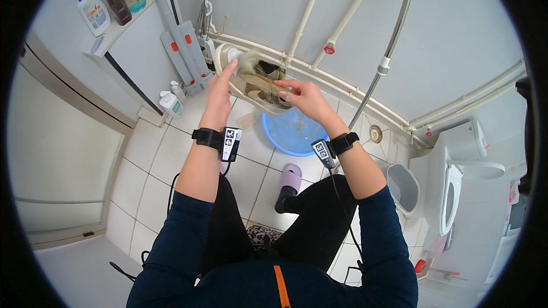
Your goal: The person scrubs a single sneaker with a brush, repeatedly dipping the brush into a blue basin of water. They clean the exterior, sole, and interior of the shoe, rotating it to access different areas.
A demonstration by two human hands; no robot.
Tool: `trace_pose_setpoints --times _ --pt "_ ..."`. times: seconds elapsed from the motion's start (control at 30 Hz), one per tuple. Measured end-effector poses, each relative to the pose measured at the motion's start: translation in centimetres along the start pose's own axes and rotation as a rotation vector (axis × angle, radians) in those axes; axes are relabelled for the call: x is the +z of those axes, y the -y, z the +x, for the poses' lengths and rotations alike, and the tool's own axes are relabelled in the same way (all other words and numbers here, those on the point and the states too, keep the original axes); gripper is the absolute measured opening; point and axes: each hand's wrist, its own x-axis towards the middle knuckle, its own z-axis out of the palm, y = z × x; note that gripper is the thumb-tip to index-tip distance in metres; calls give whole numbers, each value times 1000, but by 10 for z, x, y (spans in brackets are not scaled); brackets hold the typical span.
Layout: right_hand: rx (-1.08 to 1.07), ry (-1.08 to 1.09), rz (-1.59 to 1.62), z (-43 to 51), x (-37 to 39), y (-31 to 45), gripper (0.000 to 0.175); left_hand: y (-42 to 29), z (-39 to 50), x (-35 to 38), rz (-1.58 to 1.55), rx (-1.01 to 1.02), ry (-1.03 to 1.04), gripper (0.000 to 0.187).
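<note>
My left hand (220,90) grips a khaki and brown sneaker (261,93) with a pale rubber sole, its thumb over the toe end. The shoe is tilted, held above a blue plastic basin (278,139) on the floor. Between the fingers of my right hand (306,98) is the thin brown handle of what looks like a brush (266,78). Its pale bristle end is blurred against the upper part of the shoe. Water and a few brownish streaks show in the basin, whose far side is hidden behind the shoe and my right hand.
Pump bottles (171,103) stand on the tiles by a grey flat mop (184,57). More bottles line a ledge (124,25) at left. Pipes (342,83) run along the wall. A shower pole (381,68), grey bin (403,190) and toilet (449,199) are to the right.
</note>
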Motion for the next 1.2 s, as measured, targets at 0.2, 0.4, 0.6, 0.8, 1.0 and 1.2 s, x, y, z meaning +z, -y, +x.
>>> trace_pose_setpoints --times 0.2,0.4,0.6,0.8,1.0,1.2 --pt "175 70 538 -3 -8 -12 34 3 6 7 -87 27 333 66" --pt "175 153 740 3 -10 -13 37 14 5 15 -148 -60 369 71" --pt "-318 -200 -448 -21 5 17 33 3 1 22 -386 -126 294 75" --pt "-257 -373 -514 -5 23 45 20 9 -8 36 -236 -171 307 68" --pt "-300 -148 -370 -13 2 27 35 4 -8 35 -313 -127 310 65" --pt "-210 10 -342 -64 -24 22 55 -3 -6 27 -377 -116 320 70"
